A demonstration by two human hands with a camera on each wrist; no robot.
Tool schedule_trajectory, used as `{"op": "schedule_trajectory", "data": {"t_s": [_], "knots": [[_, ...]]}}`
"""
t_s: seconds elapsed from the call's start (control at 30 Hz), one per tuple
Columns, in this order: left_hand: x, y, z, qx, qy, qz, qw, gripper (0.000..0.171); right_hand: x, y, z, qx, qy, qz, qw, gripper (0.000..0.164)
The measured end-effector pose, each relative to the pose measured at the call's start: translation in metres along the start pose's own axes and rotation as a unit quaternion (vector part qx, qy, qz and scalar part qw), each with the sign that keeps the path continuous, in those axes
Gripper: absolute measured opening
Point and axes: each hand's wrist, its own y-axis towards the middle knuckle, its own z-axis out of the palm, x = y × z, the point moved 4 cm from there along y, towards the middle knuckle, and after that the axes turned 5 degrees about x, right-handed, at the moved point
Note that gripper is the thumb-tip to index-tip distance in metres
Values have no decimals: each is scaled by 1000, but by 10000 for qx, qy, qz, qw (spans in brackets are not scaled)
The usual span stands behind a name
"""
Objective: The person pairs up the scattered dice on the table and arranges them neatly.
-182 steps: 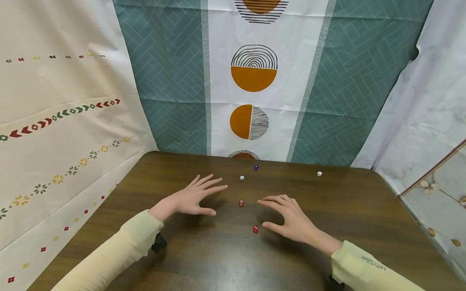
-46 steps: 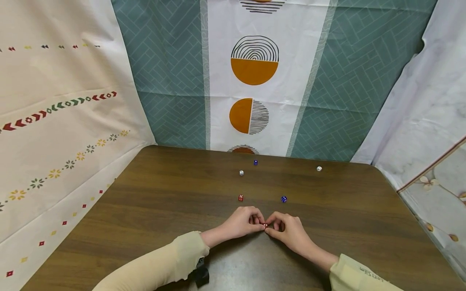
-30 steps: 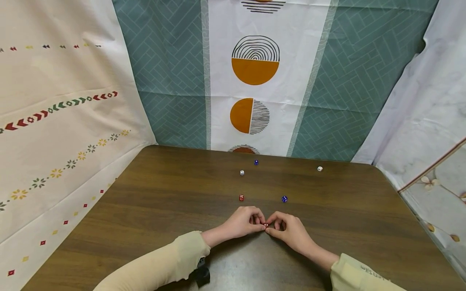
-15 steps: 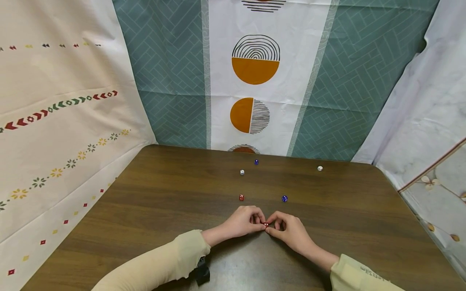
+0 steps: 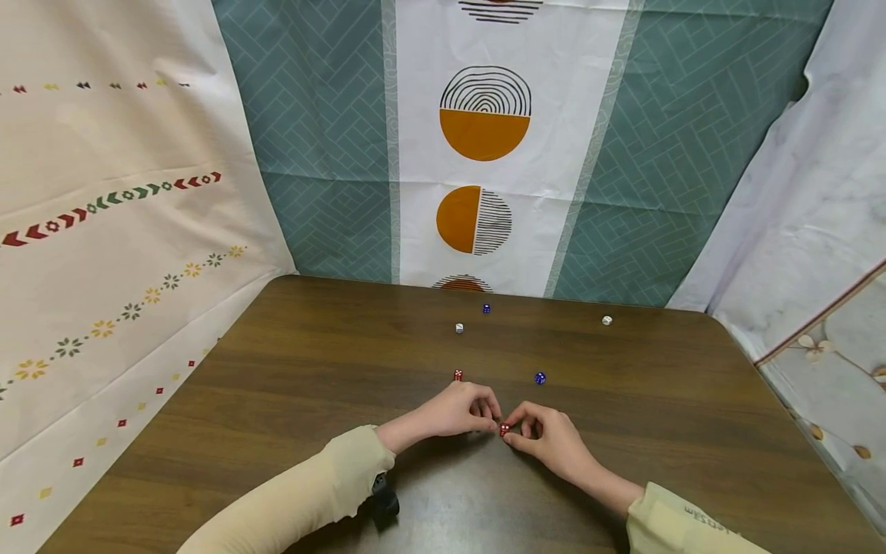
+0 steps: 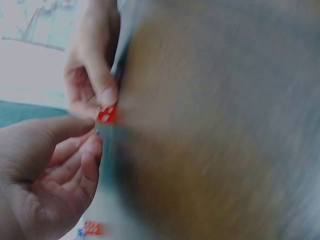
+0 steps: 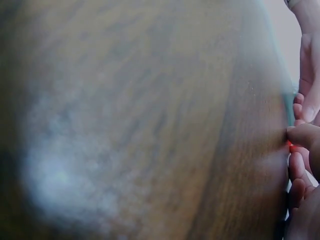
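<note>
In the head view my right hand pinches a red die with white pips between thumb and index finger, low over the table. Just left of that die is my left hand, its fingers loosely bent and holding nothing. The left wrist view shows the same red die at the right hand's fingertips, a small gap from the left hand. Behind the left hand sits a second red die, its lower part close to the knuckles. Only a sliver of red shows in the right wrist view.
On the brown table a blue die lies beyond the right hand. Farther back are a white die, another blue die and, off to the right, a white die. Patterned cloths hang around the table's back and sides.
Both hands came together at the near red die and pinched it; now the left hand has let go and drawn slightly left and away. A blue die near the right hand, unseen at first, shows.
</note>
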Motion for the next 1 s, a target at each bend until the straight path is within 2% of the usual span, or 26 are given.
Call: {"op": "schedule_trajectory", "data": {"t_s": [0.07,0.17,0.33,0.47,0.67,1.0], "knots": [[0,0,-7,40,29,65,10000,9,0,0,0,13,3,2,10000,11],[5,2,-21,-103,162,149,9997,9,0,0,-1,10,4,-6,10000,11],[22,4,-45,-606,278,-21,9978,12,0,0,-1,-4,-1,-23,10000,11],[39,4,-57,-923,362,-244,9948,14,1,0,-1,-23,-3,-25,10000,11],[57,3,-56,-893,394,-600,9934,11,1,-1,0,-38,8,-29,10000,12],[65,1,-51,-958,93,-683,9930,7,0,0,0,-26,29,6,10000,11]]}}
